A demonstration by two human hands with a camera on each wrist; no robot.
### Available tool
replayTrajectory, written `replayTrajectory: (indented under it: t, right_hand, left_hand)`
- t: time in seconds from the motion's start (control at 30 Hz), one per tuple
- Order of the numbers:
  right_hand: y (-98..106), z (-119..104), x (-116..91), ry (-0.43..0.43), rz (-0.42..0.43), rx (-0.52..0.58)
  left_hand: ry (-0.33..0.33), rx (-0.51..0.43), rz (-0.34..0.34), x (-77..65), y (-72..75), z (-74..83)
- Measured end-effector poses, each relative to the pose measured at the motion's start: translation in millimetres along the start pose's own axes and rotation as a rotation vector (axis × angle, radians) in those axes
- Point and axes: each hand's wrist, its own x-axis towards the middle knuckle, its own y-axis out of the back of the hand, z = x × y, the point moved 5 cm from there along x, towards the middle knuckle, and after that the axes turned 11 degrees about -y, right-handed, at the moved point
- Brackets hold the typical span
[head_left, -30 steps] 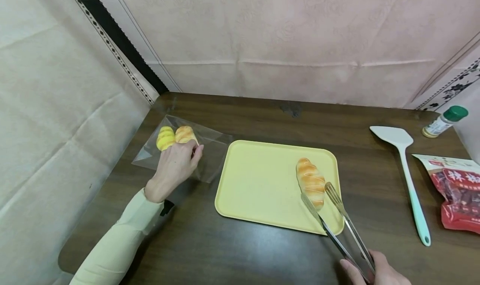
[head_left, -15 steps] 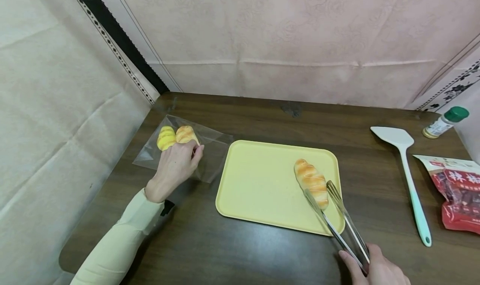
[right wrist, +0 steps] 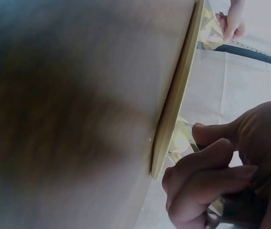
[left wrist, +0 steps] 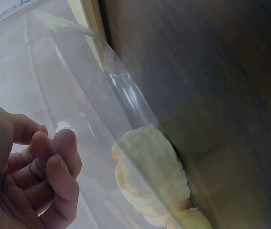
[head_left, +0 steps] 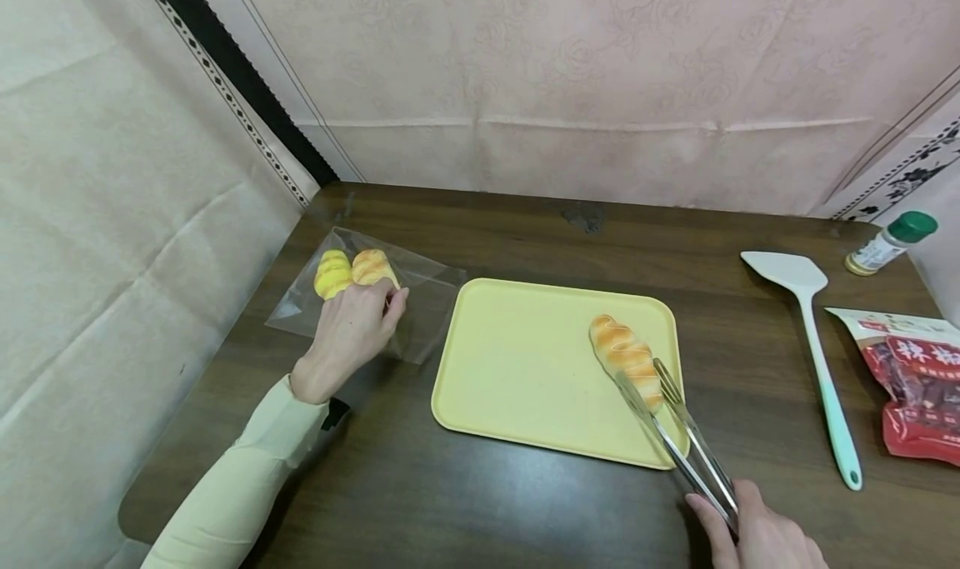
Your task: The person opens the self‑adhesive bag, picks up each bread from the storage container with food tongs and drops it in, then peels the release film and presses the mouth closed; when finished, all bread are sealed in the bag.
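Observation:
My left hand pinches the upper layer of a clear plastic bag, which lies left of the tray. Inside the bag are a yellow bread roll and a golden-brown bread roll, the latter partly covered by my fingers. In the left wrist view, the lifted film stands beside my fingertips. With my right hand I grip metal tongs. Their two arms straddle the lower end of a scored bread loaf on the yellow tray.
On the right lie a white spatula with a mint handle and a red food packet. Behind them, a green-capped bottle leans. Cloth curtains border the dark wooden table at the back and left.
The tongs have moved slightly up the tray, and their tips are closer together around the loaf. The loaf has shifted and turned a little. My left hand stays where it was.

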Motion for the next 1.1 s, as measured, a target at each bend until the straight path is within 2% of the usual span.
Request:
replayTrajectory:
  t: [0.27, 0.7, 0.87, 1.1]
  right_hand:
    - [7, -1, 6, 0.044, -0.026, -0.064]
    - [15, -6, 14, 0.155, -0.066, -0.081]
    - [22, -27, 12, 0.289, -0.011, -0.053]
    - [33, -75, 0, 0.478, 0.068, 0.007]
  left_hand:
    - [-0.005, 0.006, -0.003, -0.4, 0.8, -0.3]
    - [-0.011, 0.010, -0.007, -0.8, -0.2, 0.3]
    - [-0.016, 0.016, -0.001, -0.2, 0.0, 0.7]
    - [-0.011, 0.018, -0.004, 0.6, 0.0, 0.7]
